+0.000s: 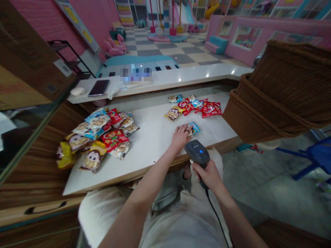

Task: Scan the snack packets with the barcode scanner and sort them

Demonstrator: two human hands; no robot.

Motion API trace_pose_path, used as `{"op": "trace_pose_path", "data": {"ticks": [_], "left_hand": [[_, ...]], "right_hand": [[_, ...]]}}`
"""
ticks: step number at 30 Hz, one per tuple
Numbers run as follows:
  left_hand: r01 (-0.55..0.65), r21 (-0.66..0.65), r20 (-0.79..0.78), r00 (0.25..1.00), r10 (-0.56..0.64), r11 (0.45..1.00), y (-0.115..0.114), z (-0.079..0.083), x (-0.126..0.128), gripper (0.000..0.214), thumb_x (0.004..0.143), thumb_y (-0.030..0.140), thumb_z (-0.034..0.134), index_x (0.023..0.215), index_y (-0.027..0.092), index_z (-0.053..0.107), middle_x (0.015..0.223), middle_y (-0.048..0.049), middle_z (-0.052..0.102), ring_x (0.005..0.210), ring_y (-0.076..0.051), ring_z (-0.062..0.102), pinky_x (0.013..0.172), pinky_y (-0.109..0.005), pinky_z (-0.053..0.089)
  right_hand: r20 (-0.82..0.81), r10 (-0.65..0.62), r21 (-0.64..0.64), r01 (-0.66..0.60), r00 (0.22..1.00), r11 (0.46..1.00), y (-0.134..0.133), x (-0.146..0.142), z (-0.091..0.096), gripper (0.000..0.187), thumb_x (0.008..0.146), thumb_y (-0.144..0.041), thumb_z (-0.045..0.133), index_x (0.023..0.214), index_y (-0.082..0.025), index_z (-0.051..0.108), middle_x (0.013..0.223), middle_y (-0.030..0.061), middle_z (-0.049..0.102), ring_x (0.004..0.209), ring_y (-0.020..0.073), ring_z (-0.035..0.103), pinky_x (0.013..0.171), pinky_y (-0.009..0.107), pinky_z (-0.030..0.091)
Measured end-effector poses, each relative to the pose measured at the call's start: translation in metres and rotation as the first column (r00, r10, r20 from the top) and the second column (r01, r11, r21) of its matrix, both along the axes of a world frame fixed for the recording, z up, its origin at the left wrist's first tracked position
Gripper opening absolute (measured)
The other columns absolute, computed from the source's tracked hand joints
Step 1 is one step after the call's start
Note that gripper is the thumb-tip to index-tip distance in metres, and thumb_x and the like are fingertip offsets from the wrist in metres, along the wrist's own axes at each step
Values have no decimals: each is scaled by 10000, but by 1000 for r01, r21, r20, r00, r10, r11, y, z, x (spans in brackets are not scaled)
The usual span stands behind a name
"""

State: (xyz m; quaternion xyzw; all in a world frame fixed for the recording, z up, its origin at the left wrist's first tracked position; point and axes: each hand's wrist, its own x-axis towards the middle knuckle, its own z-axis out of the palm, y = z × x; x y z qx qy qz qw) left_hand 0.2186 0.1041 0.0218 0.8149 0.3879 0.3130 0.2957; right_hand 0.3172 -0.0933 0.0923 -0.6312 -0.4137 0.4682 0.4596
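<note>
My left hand (181, 137) reaches over the counter with its fingers bent over a small blue snack packet (194, 128), which lies on the white top. Much of that packet is covered by the hand; a ring shows on one finger. In my right hand (209, 174) is a dark grey barcode scanner (197, 151), held by its handle with a blue light on top and a cable running down. The scanner's head is just in front of the blue packet. Beyond it lies a group of red, blue and yellow snack packets (212, 109). A larger heap of snack packets (113, 139) is at the left.
Stacked wicker baskets (281, 93) stand at the counter's right end. On the raised ledge (186, 74) are a dark tablet or phone (98, 88) and a white round object (78, 91). Cardboard boxes (33, 58) rise at the left, and a blue stool (314, 156) stands right.
</note>
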Motion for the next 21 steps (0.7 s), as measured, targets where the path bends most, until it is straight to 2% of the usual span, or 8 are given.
{"op": "trace_pose_path", "data": {"ticks": [4,7,9,11,13,15,17,21], "left_hand": [[-22,-124,298,953,59,992,-6,7,-20,481,881,290,749,1358,226,743,1486,-175,685,1414,-349,609,1277,-534,367],[-38,-313,540,815,211,949,-18,18,-42,437,861,393,814,1267,239,775,1397,-126,743,1348,-314,650,1224,-453,442],[-28,-495,614,696,373,868,-26,24,-57,458,848,482,837,1234,248,769,1314,-95,776,1246,-286,698,1094,-402,545],[38,-665,626,572,529,746,-34,27,-72,494,818,550,859,1191,242,756,1179,-76,803,1057,-248,746,884,-337,614],[120,-767,605,465,647,630,-41,27,-85,496,781,563,892,1106,218,747,1037,-67,803,862,-207,744,722,-292,608],[180,-805,585,398,706,566,-47,24,-95,465,758,533,920,1016,197,728,944,-62,787,754,-179,718,654,-274,589],[205,-808,587,366,722,553,-53,20,-103,441,749,492,937,983,196,710,907,-53,776,726,-166,707,646,-268,577],[219,-740,668,351,656,636,-60,11,-109,509,653,331,999,1050,213,702,990,-28,792,832,-160,734,813,-292,590]], "right_hand": [[18,19,23,-19,1000,1000,2,-3,-4,288,775,-448,728,622,-222,639,398,-26,546,331,137,503,396,245,419],[9,46,39,-46,999,998,3,-9,-3,310,791,-469,727,628,-221,638,399,-23,552,333,140,511,405,249,431],[4,59,42,-59,998,997,4,-13,0,308,788,-476,726,638,-222,637,391,-28,544,330,142,510,404,249,428],[4,70,48,-70,998,996,5,-19,3,294,781,-472,724,648,-226,632,386,-35,537,329,143,507,401,247,422],[9,84,58,-84,996,995,6,-24,4,279,784,-458,721,656,-231,624,388,-42,535,329,142,507,402,246,419],[17,103,68,-104,995,992,6,-29,3,279,804,-447,717,657,-235,612,390,-45,535,332,141,510,412,245,422],[31,126,75,-128,992,989,7,-34,0,288,832,-440,712,660,-236,604,398,-44,544,340,140,519,424,244,427],[50,157,61,-159,986,985,7,-40,-5,284,852,-432,711,675,-238,603,404,-47,548,348,146,537,434,243,434]]}}
